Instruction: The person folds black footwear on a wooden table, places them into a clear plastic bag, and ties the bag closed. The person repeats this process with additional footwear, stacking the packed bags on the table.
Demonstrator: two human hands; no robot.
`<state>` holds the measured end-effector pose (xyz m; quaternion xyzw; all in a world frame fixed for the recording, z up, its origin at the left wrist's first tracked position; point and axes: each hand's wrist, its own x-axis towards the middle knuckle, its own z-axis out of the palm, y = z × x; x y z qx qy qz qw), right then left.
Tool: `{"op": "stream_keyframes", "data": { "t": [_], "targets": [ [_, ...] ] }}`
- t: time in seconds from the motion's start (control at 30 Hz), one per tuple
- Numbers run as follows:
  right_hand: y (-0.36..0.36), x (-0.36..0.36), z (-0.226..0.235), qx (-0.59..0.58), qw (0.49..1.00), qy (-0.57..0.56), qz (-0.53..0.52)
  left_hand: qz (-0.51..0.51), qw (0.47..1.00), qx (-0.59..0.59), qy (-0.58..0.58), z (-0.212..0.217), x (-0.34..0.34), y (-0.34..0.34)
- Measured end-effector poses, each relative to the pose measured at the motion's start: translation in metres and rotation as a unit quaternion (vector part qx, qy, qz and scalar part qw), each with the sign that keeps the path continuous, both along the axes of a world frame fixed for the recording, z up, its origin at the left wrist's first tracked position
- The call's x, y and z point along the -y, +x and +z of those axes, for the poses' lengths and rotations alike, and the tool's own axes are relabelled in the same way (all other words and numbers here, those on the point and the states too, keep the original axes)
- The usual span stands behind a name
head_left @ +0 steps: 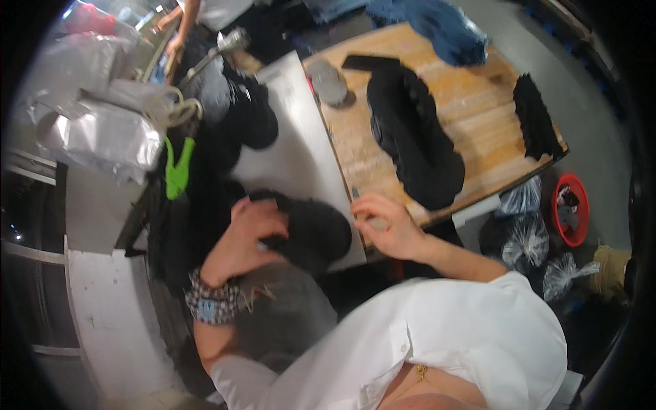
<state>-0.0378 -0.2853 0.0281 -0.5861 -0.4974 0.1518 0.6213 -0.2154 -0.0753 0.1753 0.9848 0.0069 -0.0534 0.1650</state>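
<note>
My left hand point(254, 232), with a patterned band at its wrist, curls over the near left end of a black fabric bundle point(318, 232). Its thumb and fingers bend around the dark cloth. The bundle's rounded end lies on a white board point(294, 154). To the right, my right hand point(388, 227) hovers at the seam between board and wooden table, its fingers bent together. A tiny dark tip shows by those fingertips, too small to name. Beyond it, a long stack of black fabric pieces point(417, 137) lies on the wooden table point(478, 102).
A grey round object point(328, 83) and a separate black strip point(535, 116) lie on the table. Clear plastic bags point(102, 133) and a bright green clip-like tool point(179, 167) hang at left. A red basket point(570, 208) stands at right. Another person's arm point(183, 31) shows at the top.
</note>
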Motion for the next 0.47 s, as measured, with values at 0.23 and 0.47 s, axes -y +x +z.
{"op": "stream_keyframes", "data": {
  "t": [0.23, 0.47],
  "targets": [
    [0.004, -0.03, 0.052, -0.069, 0.994, 0.05, 0.07, 0.22, 0.837, 0.4, -0.302, 0.02, 0.007, -0.036],
    [-0.012, -0.069, 0.085, -0.058, 0.977, 0.113, 0.171, 0.232, 0.68, 0.573, -0.395, -0.016, 0.051, 0.021]
  ]
}}
